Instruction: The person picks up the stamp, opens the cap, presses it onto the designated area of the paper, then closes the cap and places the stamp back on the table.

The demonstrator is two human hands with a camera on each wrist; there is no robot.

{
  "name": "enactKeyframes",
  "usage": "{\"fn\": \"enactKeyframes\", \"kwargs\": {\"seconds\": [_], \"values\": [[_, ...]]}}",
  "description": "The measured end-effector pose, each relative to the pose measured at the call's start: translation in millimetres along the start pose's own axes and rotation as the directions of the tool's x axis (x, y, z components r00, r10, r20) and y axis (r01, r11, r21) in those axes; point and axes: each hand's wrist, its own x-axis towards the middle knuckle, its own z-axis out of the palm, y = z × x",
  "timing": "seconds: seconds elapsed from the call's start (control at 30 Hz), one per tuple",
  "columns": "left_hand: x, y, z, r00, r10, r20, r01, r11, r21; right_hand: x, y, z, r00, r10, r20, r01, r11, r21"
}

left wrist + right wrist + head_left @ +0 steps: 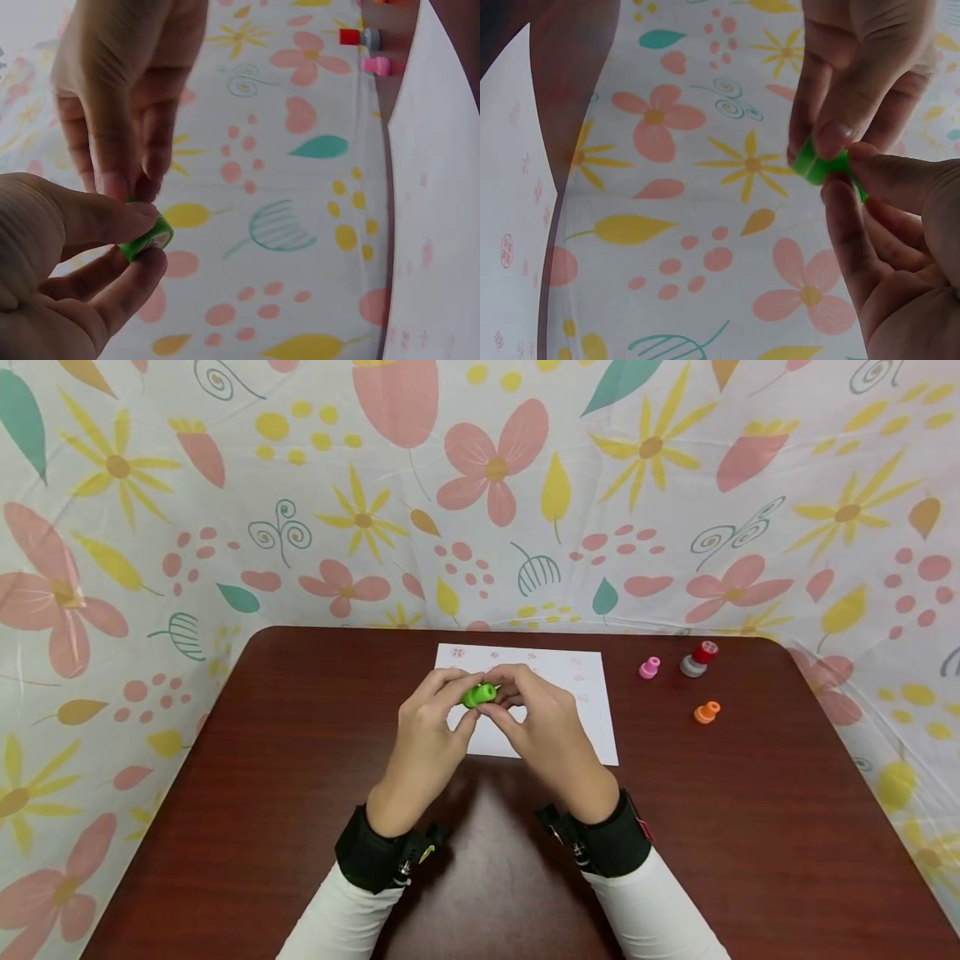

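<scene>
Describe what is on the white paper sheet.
On the sheet, reddish prints show along the far edge and right side; anything behind the left hand, right hand and green stamp is hidden.

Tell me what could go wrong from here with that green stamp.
The small green plastic stamp could slip: the left hand and right hand hold it with pinching fingers. Falling, it might mark the white rectangular paper sheet below, which bears reddish prints. Moving outward, the right hand might bump the small orange plastic stamp beyond the sheet's right edge.
</scene>
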Motion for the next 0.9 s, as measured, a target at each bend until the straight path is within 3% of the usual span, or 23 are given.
{"fn": "enactKeyframes", "kwargs": {"seconds": [0.27, 0.53, 0.77, 0.9], "values": [[1.5, -29.2, 2.0, 0.996, -0.089, -0.023, 0.088, 0.996, -0.013, 0, 1, -5, 0.997, 0.078, 0.01, -0.077, 0.993, -0.089], [3.3, -67.6, -10.1, 0.973, -0.229, 0.003, 0.229, 0.971, -0.065, -2, 12, -14, 0.992, 0.126, 0.029, -0.122, 0.985, -0.126], [12.7, -110.0, -29.6, 0.957, -0.288, 0.027, 0.288, 0.957, 0.026, -13, 33, -27, 0.978, 0.183, 0.099, -0.16, 0.965, -0.209], [19.2, -129.4, -39.6, 0.933, -0.35, 0.079, 0.344, 0.935, 0.08, -24, 47, -37, 0.965, 0.221, 0.145, -0.175, 0.946, -0.274]]}}
